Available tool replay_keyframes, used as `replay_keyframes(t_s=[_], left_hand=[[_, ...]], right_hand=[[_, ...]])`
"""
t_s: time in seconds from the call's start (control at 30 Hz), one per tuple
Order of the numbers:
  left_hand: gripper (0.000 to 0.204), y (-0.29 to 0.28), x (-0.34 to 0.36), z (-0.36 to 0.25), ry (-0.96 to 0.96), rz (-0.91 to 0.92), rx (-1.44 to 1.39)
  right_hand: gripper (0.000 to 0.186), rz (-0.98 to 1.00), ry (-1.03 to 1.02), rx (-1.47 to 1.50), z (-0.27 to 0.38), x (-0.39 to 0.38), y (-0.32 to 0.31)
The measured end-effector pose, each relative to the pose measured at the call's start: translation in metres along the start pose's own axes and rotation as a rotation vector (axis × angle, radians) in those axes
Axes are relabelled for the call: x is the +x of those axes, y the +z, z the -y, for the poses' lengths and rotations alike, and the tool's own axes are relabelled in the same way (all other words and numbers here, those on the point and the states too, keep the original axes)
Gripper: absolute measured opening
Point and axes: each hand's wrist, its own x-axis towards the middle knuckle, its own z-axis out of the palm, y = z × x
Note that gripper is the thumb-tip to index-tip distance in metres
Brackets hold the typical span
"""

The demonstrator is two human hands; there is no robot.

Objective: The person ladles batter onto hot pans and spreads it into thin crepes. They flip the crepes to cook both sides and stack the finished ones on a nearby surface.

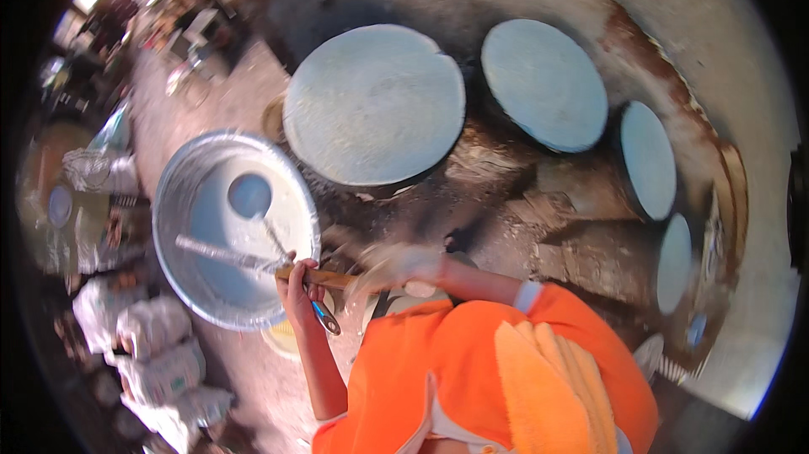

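Floor (257, 378) bears printed sacks (164, 370); left hand (300, 279) grips wooden handle (333, 278); right hand (400, 267): grip unclear.

Basin (168, 256) left of discs (375, 104), sacks (154, 329) left of basin, ladle head (250, 195) in basin

The right grip (398, 271) is smearing into a blur, so its fingers are not showing clearly, and it is obscuring one end of the wooden handle (331, 278). The left grip (301, 282) is covering another stretch of it. The basin (171, 231) is hiding most of a yellow tub (284, 339). The lower edge is cutting off the shirt (396, 361) and towel (552, 378). Upper-left clutter (202, 37) is blurring, its pieces looking too small to tell apart.
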Motion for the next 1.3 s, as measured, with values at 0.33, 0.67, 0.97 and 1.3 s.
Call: replay_keyframes(t_s=[0.33, 0.67, 0.97, 1.3], left_hand=[[0.011, -0.154, 0.022, -0.016, -0.116, -0.151, -0.129], [0.013, -0.164, 0.032, -0.015, -0.400, -0.200, 0.064], [0.010, -0.158, 0.088, 0.004, -0.354, 0.169, -0.139], [0.019, -0.105, -0.044, -0.238, 0.064, 0.248, -0.085]], right_hand=[[0.045, 0.527, 0.431, 1.028, 0.084, 0.006, -0.005], [0.015, 0.380, 0.811, 1.028, 0.049, 0.027, 0.043], [0.050, 0.140, -0.107, -0.383, 0.009, 0.055, 0.056], [0.045, -0.129, -0.718, -0.389, 0.180, 0.069, -0.076]])
